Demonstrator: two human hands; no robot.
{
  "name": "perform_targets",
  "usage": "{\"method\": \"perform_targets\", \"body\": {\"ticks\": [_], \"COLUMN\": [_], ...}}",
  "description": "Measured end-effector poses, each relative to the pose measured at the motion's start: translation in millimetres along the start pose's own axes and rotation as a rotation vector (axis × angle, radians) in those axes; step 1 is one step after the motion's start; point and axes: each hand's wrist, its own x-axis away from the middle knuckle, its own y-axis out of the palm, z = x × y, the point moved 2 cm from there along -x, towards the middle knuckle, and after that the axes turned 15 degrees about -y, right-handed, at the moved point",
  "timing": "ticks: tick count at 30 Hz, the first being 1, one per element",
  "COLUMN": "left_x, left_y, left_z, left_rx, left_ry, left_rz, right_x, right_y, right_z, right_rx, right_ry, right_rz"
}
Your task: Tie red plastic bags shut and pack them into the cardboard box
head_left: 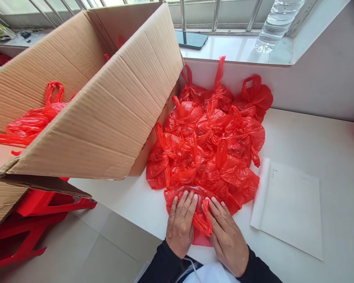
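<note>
Both my hands rest on the nearest red plastic bag [201, 225], at the front edge of the white table. My left hand [181, 224] lies flat on the bag's left side, fingers stretched forward. On the right side, my right hand [225, 230] is also laid flat with its fingers out. The bag's looped handles stand up between the two hands. Just beyond my fingertips, several other knotted red bags [211, 125] sit packed together as far as the wall. What the bags contain is not clear.
At left stands a large open cardboard box [100, 106] with red bags [38, 122] inside. A paper pad [292, 208] lies right on the table [295, 133]. On the sill are a phone [191, 39] and a water bottle [279, 25]. Red stools [26, 236] stand below left.
</note>
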Motion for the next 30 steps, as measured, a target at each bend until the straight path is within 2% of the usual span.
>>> {"method": "perform_targets", "body": {"ticks": [2,5,8,10,13,15,17,19,21,23,25,26,28,30], "left_x": [1.2,1.3,0.9,0.3,-0.5,0.3,3.2,7.6,12.0,15.6,18.0,18.4,17.6,15.1], "left_y": [-1.7,-17.9,-35.1,-39.7,-38.1,-37.4,-40.7,-47.8,-54.7,-56.0,-48.8,-42.3,-27.8,-15.9], "left_z": [1.2,9.1,13.4,11.5,2.1,-5.8,-11.0,-10.3,-2.7,8.2,15.3,16.1,13.5,7.9], "left_rx": [0.004,0.139,0.254,0.251,0.171,0.098,0.082,0.135,0.2,0.21,0.125,0.051,-0.104,-0.204], "left_ry": [-0.019,-0.079,-0.205,-0.249,-0.239,-0.26,-0.315,-0.348,-0.254,-0.048,0.109,0.137,0.136,0.124], "left_rz": [-0.036,-0.053,0.052,0.141,0.255,0.31,0.314,0.259,0.161,0.028,-0.091,-0.137,-0.172,-0.148], "right_x": [1.2,-0.5,-4.4,-9.3,-18.8,-21.7,-19.1,-12.7,-5.9,-1.9,-1.4,-2.0,-3.3,-2.5], "right_y": [1.9,-15.5,-46.4,-62.6,-70.7,-67.7,-62.2,-58.9,-59.4,-62.0,-62.7,-61.2,-52.4,-36.5], "right_z": [-0.9,-6.8,-14.1,-15.8,-11.8,-5.7,0.4,4.8,7.8,10.0,11.1,10.9,9.7,10.1], "right_rx": [0.004,-0.168,-0.52,-0.806,-1.157,-1.249,-1.232,-1.145,-0.999,-0.811,-0.621,-0.536,-0.389,-0.235], "right_ry": [0.01,0.096,0.278,0.421,0.536,0.545,0.551,0.513,0.431,0.34,0.284,0.251,0.156,0.026], "right_rz": [-0.009,0.066,0.233,0.325,0.385,0.401,0.368,0.285,0.2,0.162,0.188,0.211,0.228,0.194]}}
